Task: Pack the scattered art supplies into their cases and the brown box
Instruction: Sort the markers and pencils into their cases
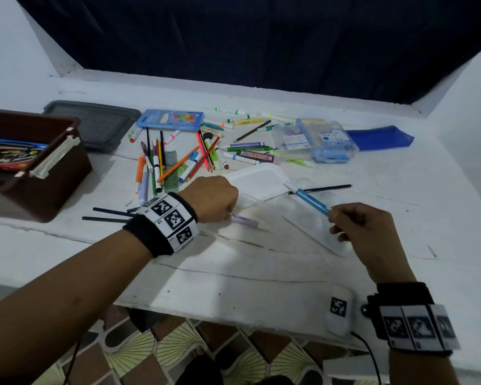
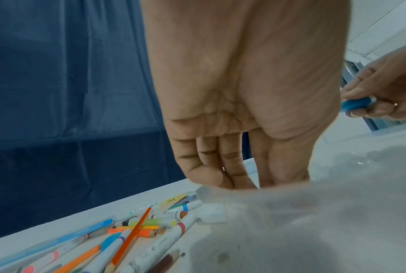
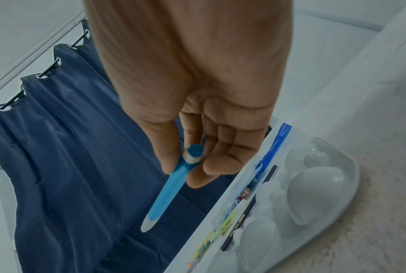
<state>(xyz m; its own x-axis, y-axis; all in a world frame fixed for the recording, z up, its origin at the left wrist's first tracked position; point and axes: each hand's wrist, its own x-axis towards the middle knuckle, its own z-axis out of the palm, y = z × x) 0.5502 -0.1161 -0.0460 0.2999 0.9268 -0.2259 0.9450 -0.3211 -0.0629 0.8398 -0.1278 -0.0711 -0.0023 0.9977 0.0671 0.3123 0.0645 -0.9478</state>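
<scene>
Head view first: the white surface (image 1: 233, 273) was covered in art stuff. The brown box (image 1: 39, 173) sat at the far left edge with a few flat packs already lying in it, and a grey lid (image 1: 95, 123) lay right behind it. A loose pile of markers and pencils (image 1: 175, 159) was spread out in the middle, next to a blue pencil case (image 1: 170, 119). Over to the right was a clear plastic case (image 1: 317, 140) with a blue folder (image 1: 381, 137) beside it. The left hand (image 1: 210, 198) was curled knuckles-up, pinching a lilac marker (image 1: 245, 220) down low on the surface. The right hand (image 1: 364, 226) was gripping a blue marker (image 1: 313, 201) by its end, lifted and angled over a clear paint palette (image 1: 311, 223).

Left wrist cam: the left hand (image 2: 239, 110) showed palm side with fingers bent downward; the lilac marker was hidden behind blurry plastic, so the grip itself couldn't be checked there. The pile of markers and pencils (image 2: 136, 227) lay below it, and the right hand (image 2: 384, 92) showed at the edge pinching the blue marker (image 2: 356, 104).

Right wrist cam: the right hand (image 3: 197, 110) had thumb and fingers closed round the capped end of the blue marker (image 3: 169, 188), barrel pointing away. The clear paint palette (image 3: 314, 194) sat just beside it on the surface.
</scene>
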